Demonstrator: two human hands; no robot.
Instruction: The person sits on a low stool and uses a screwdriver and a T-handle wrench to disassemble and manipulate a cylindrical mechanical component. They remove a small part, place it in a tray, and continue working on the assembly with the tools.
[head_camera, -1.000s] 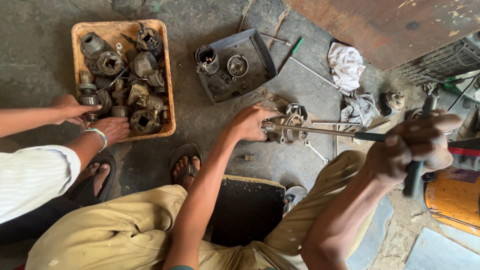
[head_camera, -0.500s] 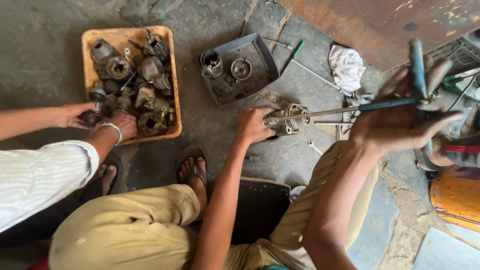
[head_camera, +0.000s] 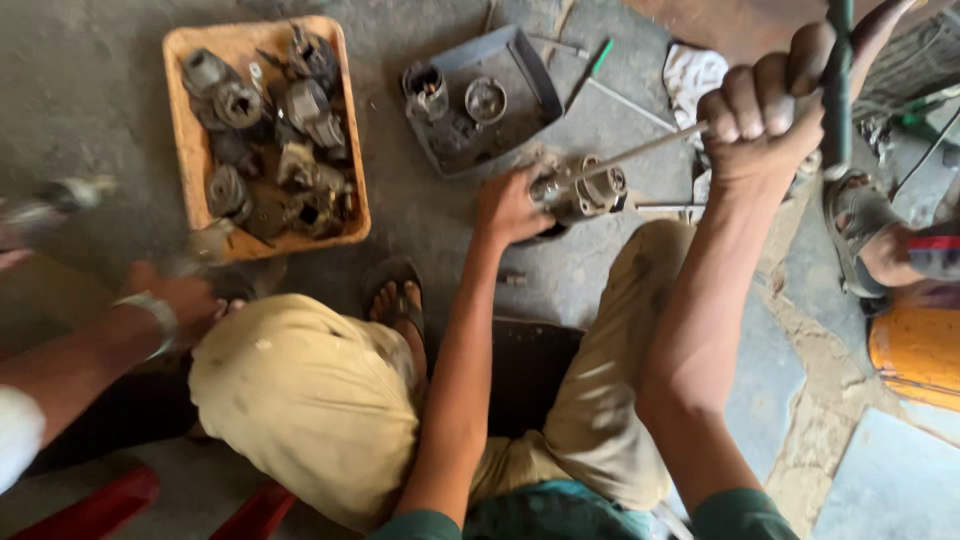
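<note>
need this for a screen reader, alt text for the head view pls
Seen from above, a seated person's left hand steadies a small metal motor part on the concrete floor while the right hand grips a long T-handle wrench set into it. An orange tray of greasy parts sits nearby.

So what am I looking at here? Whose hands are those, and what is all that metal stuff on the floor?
The picture comes from a camera worn on a person's head, looking down at their own knees and arms. They sit low over a concrete floor. Their left hand presses on a small round metal machine part on the floor. Their right hand is raised and gripped around a dark green bar. A thin metal rod runs from that hand down to the part. The orange tray is full of greasy old machine parts. The grey tray holds a few more. The arm with a bracelet at the left belongs to another person nearby. A white rag lies beyond the parts.
</note>
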